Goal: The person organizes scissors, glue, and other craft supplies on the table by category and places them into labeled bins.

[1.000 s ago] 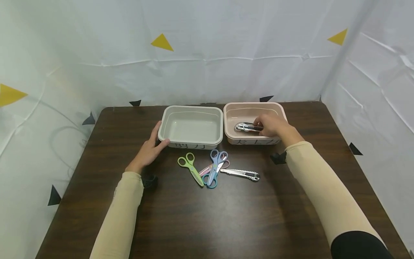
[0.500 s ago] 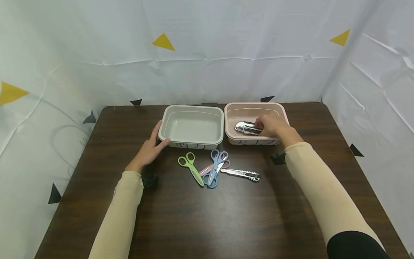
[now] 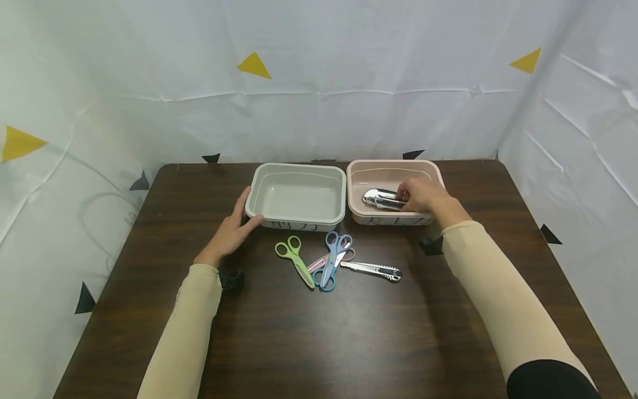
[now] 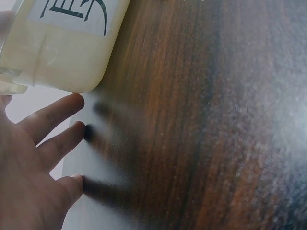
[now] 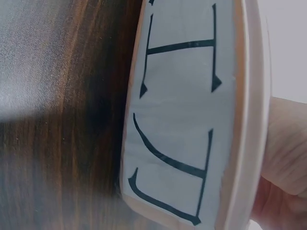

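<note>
In the head view my left hand (image 3: 229, 233) rests at the left end of a grey-green box (image 3: 294, 224), thumb on its front rim and fingers spread along its side. The left wrist view shows that hand's fingers (image 4: 53, 151) loosely extended by the box corner (image 4: 57, 62). My right hand (image 3: 423, 195) reaches into a pink box (image 3: 366, 173), where it pinches the right end of a utility knife (image 3: 389, 204). Another utility knife (image 3: 380, 193) lies against it. In the right wrist view the pink box's wall (image 5: 180, 110) hides most of the hand (image 5: 285, 148).
Before the boxes lie green scissors (image 3: 296, 261), blue scissors (image 3: 330, 263) crossed over other scissors (image 3: 319, 261), and a silver utility knife (image 3: 371, 269). The dark wooden table (image 3: 319, 343) meets white sheeting (image 3: 319, 122) behind and at the sides. Black handwritten labels mark both boxes.
Where one knife showed at my right hand, two now show side by side in the pink box. My left hand stays at the grey-green box; the view has shifted slightly.
</note>
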`<state>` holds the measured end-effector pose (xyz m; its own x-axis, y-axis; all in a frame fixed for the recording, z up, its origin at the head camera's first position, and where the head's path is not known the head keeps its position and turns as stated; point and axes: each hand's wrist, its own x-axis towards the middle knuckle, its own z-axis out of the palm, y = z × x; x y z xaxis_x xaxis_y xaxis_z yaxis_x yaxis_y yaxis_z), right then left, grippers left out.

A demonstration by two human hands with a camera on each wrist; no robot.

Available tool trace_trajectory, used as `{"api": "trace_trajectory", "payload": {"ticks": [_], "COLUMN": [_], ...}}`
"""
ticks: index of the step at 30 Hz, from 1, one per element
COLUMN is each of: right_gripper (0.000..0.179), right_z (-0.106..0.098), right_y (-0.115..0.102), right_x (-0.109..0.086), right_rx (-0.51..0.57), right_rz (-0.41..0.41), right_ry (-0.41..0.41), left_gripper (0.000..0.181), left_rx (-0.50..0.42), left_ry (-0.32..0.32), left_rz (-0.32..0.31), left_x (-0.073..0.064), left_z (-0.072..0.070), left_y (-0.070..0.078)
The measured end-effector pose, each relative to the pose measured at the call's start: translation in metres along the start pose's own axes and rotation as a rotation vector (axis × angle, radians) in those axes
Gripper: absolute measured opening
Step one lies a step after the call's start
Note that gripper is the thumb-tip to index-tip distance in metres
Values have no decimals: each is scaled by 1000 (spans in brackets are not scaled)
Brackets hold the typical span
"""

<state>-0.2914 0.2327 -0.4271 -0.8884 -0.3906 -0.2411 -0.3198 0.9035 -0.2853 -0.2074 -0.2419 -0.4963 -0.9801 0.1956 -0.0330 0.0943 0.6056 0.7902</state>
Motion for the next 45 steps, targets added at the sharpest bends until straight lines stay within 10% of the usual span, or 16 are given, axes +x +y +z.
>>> {"api": "trace_trajectory", "payload": {"ticks": [28,45], "right_gripper": [26,28], "right_z": [-17,15], "right_y": [-25,-80], "right_x": [-37,-90], "right_rx": [-19,-62], "right_rz": [20,-167], "right_ry": [178,654], "left_gripper": [80,78], "left_rx": [-6,-1], "left_ry": [6,12], "left_rz": [-1,-1], "left_x": [-2,0], "left_z": [1,2], "left_y": [2,1]}}
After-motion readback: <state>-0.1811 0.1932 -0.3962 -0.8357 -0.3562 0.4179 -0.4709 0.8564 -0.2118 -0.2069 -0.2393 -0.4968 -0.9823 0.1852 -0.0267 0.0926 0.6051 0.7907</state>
